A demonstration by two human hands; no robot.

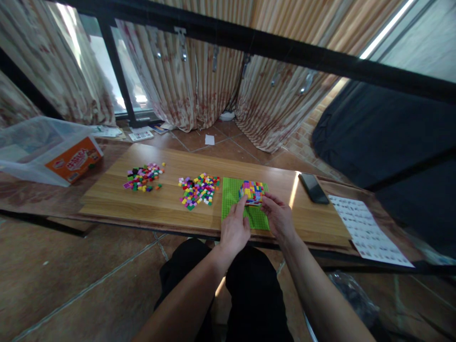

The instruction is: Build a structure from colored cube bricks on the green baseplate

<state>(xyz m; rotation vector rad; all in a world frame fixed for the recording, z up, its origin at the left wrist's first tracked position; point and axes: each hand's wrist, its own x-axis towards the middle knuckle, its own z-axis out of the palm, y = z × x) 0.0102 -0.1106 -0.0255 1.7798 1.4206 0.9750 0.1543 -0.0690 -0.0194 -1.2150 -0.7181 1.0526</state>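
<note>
A block of many-coloured toy bricks (253,191) sits on or just over a green studded baseplate (230,190); I cannot tell whether the two are joined. My left hand (235,228) is at the block's left front, its index finger stretched along that side and its thumb lower down, steadying it. On the opposite side, my right hand (280,216) has thumb and fingertips pinched together at the block's right edge. Any single brick between those fingertips is too small to make out. Both hands hide part of the baseplate's front.
Left of the baseplate lie a pile of loose bricks (199,190) and another brick pile (144,178) on the wooden board (171,164). A clear plastic bin (39,152) stands far left. A phone (313,188) and a printed sheet (368,230) lie at the right.
</note>
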